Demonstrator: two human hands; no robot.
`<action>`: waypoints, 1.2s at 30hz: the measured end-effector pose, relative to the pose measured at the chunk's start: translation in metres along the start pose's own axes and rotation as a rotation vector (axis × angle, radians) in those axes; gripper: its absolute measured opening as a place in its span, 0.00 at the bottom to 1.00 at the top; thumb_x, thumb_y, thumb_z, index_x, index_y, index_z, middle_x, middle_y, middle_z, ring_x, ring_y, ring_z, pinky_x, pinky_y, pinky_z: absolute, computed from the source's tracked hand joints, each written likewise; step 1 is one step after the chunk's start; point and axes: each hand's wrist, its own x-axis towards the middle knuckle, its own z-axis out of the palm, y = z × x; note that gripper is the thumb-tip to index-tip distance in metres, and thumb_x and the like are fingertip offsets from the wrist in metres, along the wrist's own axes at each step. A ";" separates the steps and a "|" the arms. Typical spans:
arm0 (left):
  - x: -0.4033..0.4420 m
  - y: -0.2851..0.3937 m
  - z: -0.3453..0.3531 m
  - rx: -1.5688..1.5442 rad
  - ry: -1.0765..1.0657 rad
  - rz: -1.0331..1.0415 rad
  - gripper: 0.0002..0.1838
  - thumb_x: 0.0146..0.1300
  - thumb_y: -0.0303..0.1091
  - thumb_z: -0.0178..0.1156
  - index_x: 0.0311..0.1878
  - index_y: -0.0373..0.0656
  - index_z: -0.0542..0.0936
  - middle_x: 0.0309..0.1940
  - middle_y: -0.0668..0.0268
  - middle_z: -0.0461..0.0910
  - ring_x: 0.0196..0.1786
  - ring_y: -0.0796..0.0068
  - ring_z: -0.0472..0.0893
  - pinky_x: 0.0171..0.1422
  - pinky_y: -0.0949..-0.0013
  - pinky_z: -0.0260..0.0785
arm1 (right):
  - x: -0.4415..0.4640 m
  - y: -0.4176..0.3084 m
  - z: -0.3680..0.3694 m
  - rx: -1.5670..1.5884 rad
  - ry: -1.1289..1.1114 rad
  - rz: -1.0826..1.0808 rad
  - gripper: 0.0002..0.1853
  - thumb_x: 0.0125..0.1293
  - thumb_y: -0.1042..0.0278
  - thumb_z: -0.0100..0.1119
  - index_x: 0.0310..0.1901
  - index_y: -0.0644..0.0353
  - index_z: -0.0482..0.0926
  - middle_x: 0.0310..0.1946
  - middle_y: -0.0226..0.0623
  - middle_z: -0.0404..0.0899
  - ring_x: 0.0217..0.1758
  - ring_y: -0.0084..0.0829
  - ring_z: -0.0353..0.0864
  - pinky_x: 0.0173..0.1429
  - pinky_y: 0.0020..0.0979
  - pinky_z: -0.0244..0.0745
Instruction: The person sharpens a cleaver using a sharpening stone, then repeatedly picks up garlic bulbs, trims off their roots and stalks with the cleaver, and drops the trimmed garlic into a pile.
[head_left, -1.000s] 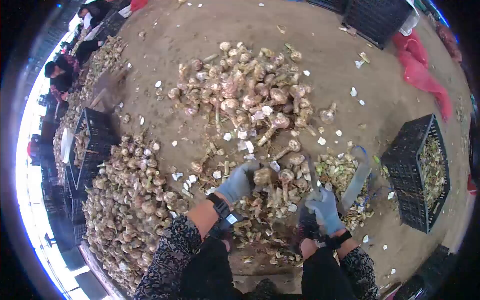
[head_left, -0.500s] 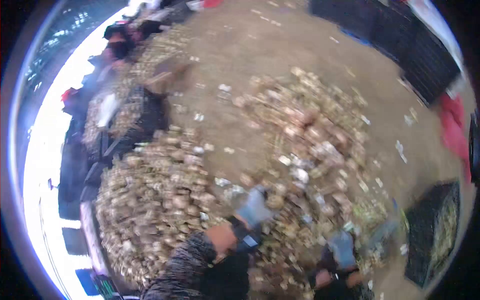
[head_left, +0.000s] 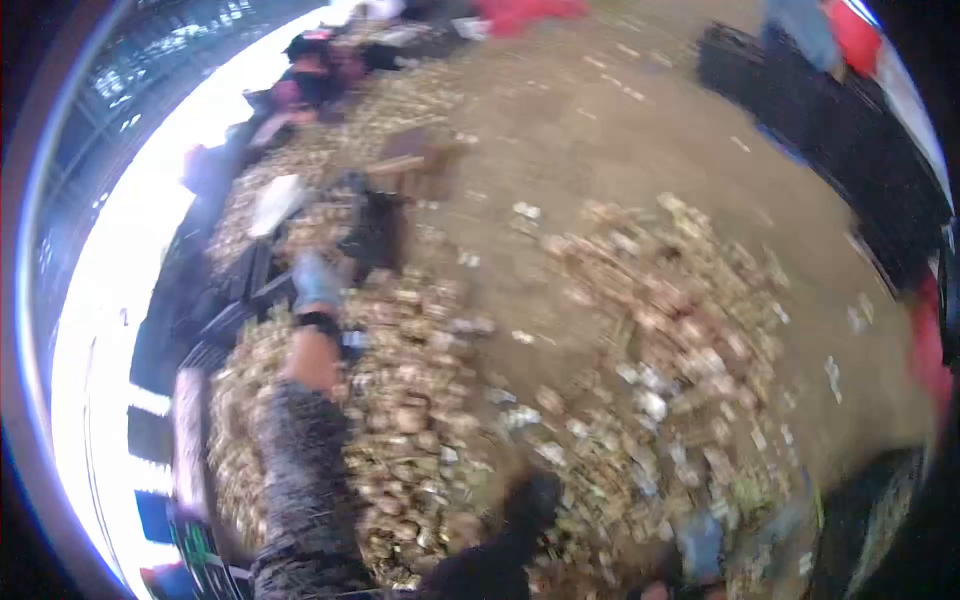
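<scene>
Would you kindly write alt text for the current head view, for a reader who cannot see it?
Blurred fisheye view: a person's gloved left hand is stretched out by a dark crate, near a large pile of garlic bulbs. The gloved right hand is low in the picture, and another garlic heap lies on the brown floor.

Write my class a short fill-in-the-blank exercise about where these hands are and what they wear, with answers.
The left hand wears a bluish ____.
A dark band circles the left ____.
The right hand is near the picture's ____ edge.
Missing words: glove; wrist; bottom.
</scene>
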 end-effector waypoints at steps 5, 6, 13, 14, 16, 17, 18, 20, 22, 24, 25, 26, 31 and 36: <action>-0.106 -0.118 0.052 0.430 -0.647 -0.254 0.18 0.61 0.35 0.57 0.52 0.38 0.71 0.27 0.65 0.74 0.37 0.71 0.76 0.40 0.68 0.71 | -0.006 -0.026 -0.011 0.656 0.147 0.316 0.22 0.50 0.82 0.63 0.49 0.65 0.71 0.27 0.31 0.76 0.22 0.22 0.74 0.24 0.25 0.71; -0.115 -0.179 0.046 0.674 -0.944 0.027 0.16 0.62 0.33 0.55 0.51 0.39 0.73 0.36 0.64 0.76 0.42 0.69 0.77 0.47 0.67 0.69 | -0.005 -0.035 -0.020 0.650 0.178 0.332 0.22 0.50 0.82 0.63 0.49 0.65 0.71 0.27 0.31 0.76 0.22 0.22 0.74 0.24 0.25 0.71; -0.422 -0.233 0.121 1.000 -1.708 1.010 0.37 0.53 0.45 0.61 0.67 0.49 0.61 0.64 0.51 0.63 0.60 0.52 0.71 0.65 0.58 0.61 | 0.000 -0.040 -0.052 0.616 0.361 0.260 0.11 0.49 0.79 0.64 0.35 0.64 0.74 0.24 0.30 0.76 0.19 0.22 0.74 0.21 0.25 0.71; -0.439 -0.241 0.132 1.016 -1.664 1.214 0.39 0.52 0.46 0.62 0.68 0.50 0.60 0.65 0.52 0.62 0.61 0.52 0.70 0.65 0.55 0.61 | 0.000 -0.037 -0.054 0.618 0.348 0.253 0.10 0.49 0.80 0.64 0.34 0.63 0.74 0.24 0.30 0.76 0.19 0.22 0.74 0.22 0.25 0.72; -0.456 -0.254 0.151 1.032 -1.616 1.415 0.42 0.51 0.46 0.64 0.69 0.51 0.59 0.66 0.53 0.61 0.62 0.52 0.70 0.65 0.53 0.61 | 0.001 -0.036 -0.055 0.646 0.364 0.198 0.10 0.49 0.80 0.64 0.34 0.64 0.74 0.24 0.30 0.76 0.20 0.21 0.75 0.22 0.24 0.73; -0.461 -0.259 0.162 1.269 -1.764 1.267 0.40 0.51 0.47 0.64 0.67 0.51 0.61 0.65 0.55 0.63 0.66 0.52 0.63 0.68 0.49 0.54 | 0.002 -0.036 -0.055 0.650 0.366 0.201 0.10 0.49 0.80 0.64 0.34 0.64 0.74 0.24 0.30 0.76 0.20 0.21 0.75 0.22 0.24 0.73; -0.466 -0.263 0.169 1.507 -1.896 1.095 0.38 0.52 0.49 0.64 0.66 0.50 0.63 0.63 0.58 0.64 0.70 0.52 0.57 0.72 0.46 0.47 | 0.003 -0.037 -0.055 0.642 0.358 0.218 0.10 0.50 0.80 0.64 0.34 0.64 0.75 0.24 0.30 0.76 0.20 0.21 0.75 0.23 0.24 0.73; -0.473 -0.267 0.176 1.567 -1.925 1.013 0.36 0.51 0.47 0.64 0.64 0.50 0.66 0.60 0.59 0.67 0.68 0.52 0.60 0.70 0.46 0.51 | 0.005 -0.026 -0.057 0.669 0.320 0.231 0.10 0.49 0.80 0.65 0.34 0.64 0.75 0.26 0.31 0.77 0.21 0.20 0.75 0.23 0.23 0.73; -0.471 -0.282 0.173 1.562 -1.917 0.915 0.30 0.50 0.41 0.64 0.59 0.51 0.72 0.53 0.62 0.71 0.61 0.55 0.67 0.64 0.51 0.61 | 0.005 -0.024 -0.059 0.676 0.304 0.228 0.10 0.49 0.80 0.65 0.33 0.63 0.75 0.26 0.31 0.77 0.21 0.21 0.75 0.23 0.23 0.73; -0.472 -0.272 0.167 1.533 -1.965 1.072 0.30 0.49 0.38 0.63 0.60 0.52 0.71 0.53 0.60 0.71 0.57 0.55 0.72 0.57 0.53 0.67 | 0.011 -0.029 -0.065 0.686 0.290 0.207 0.10 0.49 0.80 0.65 0.33 0.63 0.74 0.26 0.31 0.78 0.21 0.21 0.75 0.23 0.24 0.73; -0.474 -0.267 0.162 1.499 -2.022 1.209 0.32 0.47 0.34 0.61 0.60 0.54 0.71 0.52 0.58 0.71 0.52 0.55 0.76 0.51 0.56 0.72 | 0.010 -0.031 -0.067 0.724 0.289 0.209 0.10 0.49 0.81 0.65 0.32 0.62 0.73 0.25 0.31 0.77 0.20 0.22 0.75 0.23 0.24 0.72; -0.481 -0.250 0.160 1.540 -2.082 1.223 0.27 0.48 0.36 0.61 0.57 0.55 0.74 0.52 0.56 0.70 0.50 0.54 0.77 0.50 0.56 0.73 | 0.009 -0.034 -0.067 0.762 0.288 0.214 0.10 0.49 0.81 0.64 0.32 0.62 0.73 0.25 0.31 0.77 0.20 0.22 0.75 0.23 0.24 0.72; -0.467 -0.238 0.111 1.404 -2.092 1.098 0.26 0.51 0.44 0.60 0.57 0.61 0.74 0.53 0.53 0.69 0.46 0.51 0.78 0.48 0.55 0.74 | 0.004 -0.037 -0.061 0.738 0.293 0.223 0.11 0.49 0.81 0.64 0.32 0.61 0.71 0.23 0.31 0.76 0.18 0.22 0.73 0.23 0.25 0.70; -0.445 -0.218 0.027 1.617 -2.077 0.690 0.34 0.50 0.36 0.62 0.64 0.60 0.66 0.62 0.54 0.64 0.53 0.47 0.75 0.53 0.53 0.72 | 0.001 -0.030 -0.053 0.571 0.220 0.203 0.12 0.50 0.80 0.64 0.31 0.60 0.70 0.22 0.30 0.75 0.18 0.22 0.72 0.23 0.26 0.69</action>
